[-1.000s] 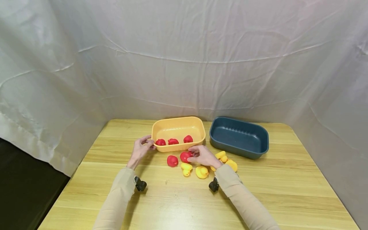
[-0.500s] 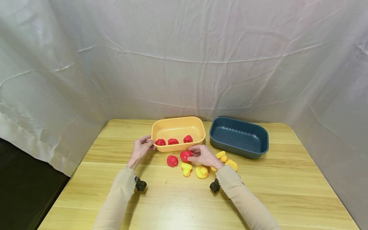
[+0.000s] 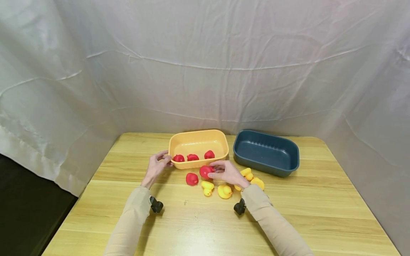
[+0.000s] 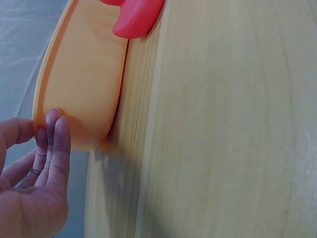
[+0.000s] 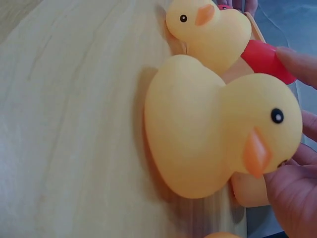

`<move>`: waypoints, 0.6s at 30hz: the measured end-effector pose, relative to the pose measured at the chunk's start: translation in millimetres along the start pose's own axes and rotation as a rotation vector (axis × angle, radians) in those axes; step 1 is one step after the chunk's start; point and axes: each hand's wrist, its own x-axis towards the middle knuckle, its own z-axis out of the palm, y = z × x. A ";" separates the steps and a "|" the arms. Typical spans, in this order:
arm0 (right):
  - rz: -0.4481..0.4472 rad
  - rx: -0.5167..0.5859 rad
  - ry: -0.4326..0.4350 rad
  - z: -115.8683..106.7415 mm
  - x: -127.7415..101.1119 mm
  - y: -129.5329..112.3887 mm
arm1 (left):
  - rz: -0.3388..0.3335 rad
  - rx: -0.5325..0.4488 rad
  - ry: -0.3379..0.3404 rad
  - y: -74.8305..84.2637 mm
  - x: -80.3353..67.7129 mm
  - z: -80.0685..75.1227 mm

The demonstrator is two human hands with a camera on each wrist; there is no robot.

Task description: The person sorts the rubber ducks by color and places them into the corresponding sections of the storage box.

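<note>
The held red duck (image 3: 205, 172) has shifted slightly up-left in the frame, the right grip (image 3: 226, 172) pinching it, the left grip (image 3: 157, 165) pinching the centre-frame orange tub (image 3: 196, 164) containing three red ducks (image 3: 193, 157).

The wood-grain tabletop (image 3: 198, 227) supports an orange basin (image 3: 192, 164) and, to its right, a dark blue basin (image 3: 266, 152). A red toy duck (image 3: 192, 179) and several yellow toy ducks (image 3: 225, 192) rest in front of the basins.
</note>
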 end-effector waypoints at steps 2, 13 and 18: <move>0.000 0.032 0.001 0.0 -0.7 -0.6 | 0.000 -0.001 0.000 0.2 -0.3 0.0; 0.021 0.139 0.028 1.6 -1.2 -2.4 | -0.006 -0.002 -0.004 2.0 -1.4 -0.9; 0.018 0.170 0.041 2.0 -1.5 -5.0 | -0.005 -0.005 -0.005 1.6 -1.1 -0.5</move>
